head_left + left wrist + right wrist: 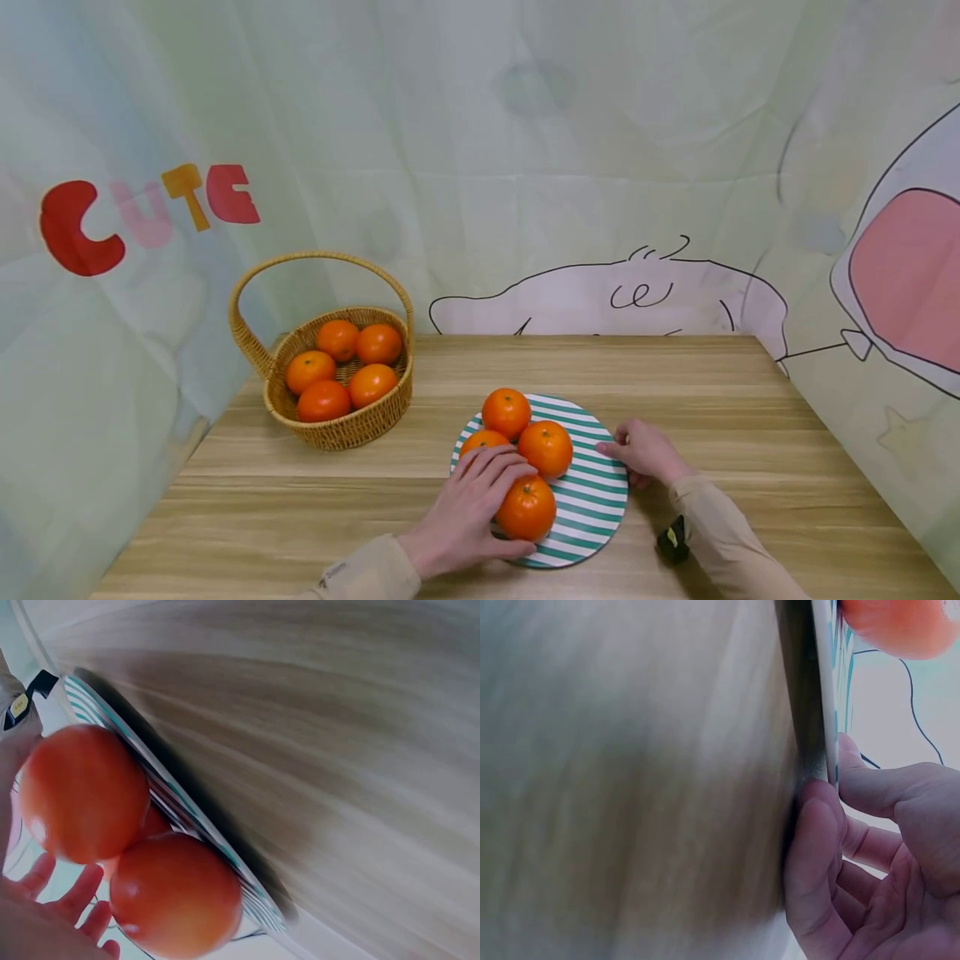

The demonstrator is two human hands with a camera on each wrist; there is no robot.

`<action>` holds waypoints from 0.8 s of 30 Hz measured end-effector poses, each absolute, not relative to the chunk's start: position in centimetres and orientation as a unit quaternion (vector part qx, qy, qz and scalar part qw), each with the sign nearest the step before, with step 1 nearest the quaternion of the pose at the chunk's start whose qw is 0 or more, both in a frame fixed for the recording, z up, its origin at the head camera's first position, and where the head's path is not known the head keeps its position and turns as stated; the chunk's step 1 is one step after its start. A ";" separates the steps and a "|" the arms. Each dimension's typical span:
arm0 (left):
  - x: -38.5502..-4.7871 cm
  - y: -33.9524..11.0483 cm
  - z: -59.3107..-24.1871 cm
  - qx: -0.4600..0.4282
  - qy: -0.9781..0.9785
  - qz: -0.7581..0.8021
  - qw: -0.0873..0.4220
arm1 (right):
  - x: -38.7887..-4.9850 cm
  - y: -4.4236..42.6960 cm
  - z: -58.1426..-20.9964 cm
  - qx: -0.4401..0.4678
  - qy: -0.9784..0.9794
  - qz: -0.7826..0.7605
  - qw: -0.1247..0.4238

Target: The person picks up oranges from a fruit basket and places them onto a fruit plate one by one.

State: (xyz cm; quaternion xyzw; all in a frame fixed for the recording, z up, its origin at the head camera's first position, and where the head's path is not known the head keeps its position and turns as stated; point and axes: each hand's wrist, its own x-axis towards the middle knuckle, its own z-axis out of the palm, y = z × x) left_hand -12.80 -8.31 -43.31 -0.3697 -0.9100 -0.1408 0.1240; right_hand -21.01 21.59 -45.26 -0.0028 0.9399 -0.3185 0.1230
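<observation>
Several oranges sit together on the left half of a round, flat plate (592, 500) with green and white stripes. My left hand (468, 508) holds the front orange (527, 508), thumb low at its near side and fingers over its far left side; the left wrist view shows this orange (84, 793) between thumb and fingers. Partly behind those fingers is another orange (482, 442). At the plate's right edge, my right hand (648, 454) pinches the rim, thumb on top and fingers underneath. A dark gap shows under the plate's edge (826, 690) in the right wrist view.
A wicker basket (341, 429) with a tall arched handle stands at the back left of the wooden table (675, 375), holding several oranges. Printed curtains (480, 167) hang close behind and along both sides. A small black object (673, 542) is at the right wrist.
</observation>
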 end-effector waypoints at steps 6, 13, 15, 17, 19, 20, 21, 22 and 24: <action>-13.1 -9.7 -43.2 -0.343 -0.910 -0.188 0.140 | -21.0 21.6 -45.3 -0.001 0.940 -0.319 0.120; -13.8 -12.4 -42.9 -0.311 -0.909 -0.196 0.195 | -21.0 21.6 -45.2 0.002 0.939 -0.322 0.119; -14.1 -13.2 -42.5 -0.303 -0.907 -0.200 0.213 | -21.0 21.6 -45.1 0.002 0.939 -0.323 0.118; -14.5 -14.1 -42.0 -0.293 -0.906 -0.210 0.223 | -21.0 21.6 -45.1 0.000 0.939 -0.323 0.119; -14.9 -15.2 -41.6 -0.277 -0.907 -0.213 0.236 | -21.0 21.5 -45.1 -0.002 0.939 -0.323 0.119; -15.2 -15.8 -41.5 -0.268 -0.908 -0.213 0.242 | -21.0 21.5 -45.1 -0.002 0.938 -0.324 0.119; -15.5 -16.4 -41.3 -0.259 -0.910 -0.210 0.248 | -21.0 21.5 -45.1 -0.003 0.938 -0.325 0.119; -15.7 -17.0 -41.2 -0.248 -0.912 -0.206 0.254 | -21.0 21.5 -45.2 -0.003 0.938 -0.324 0.118; -16.3 -18.2 -40.9 -0.226 -0.917 -0.201 0.260 | -21.0 21.5 -45.2 -0.004 0.939 -0.323 0.118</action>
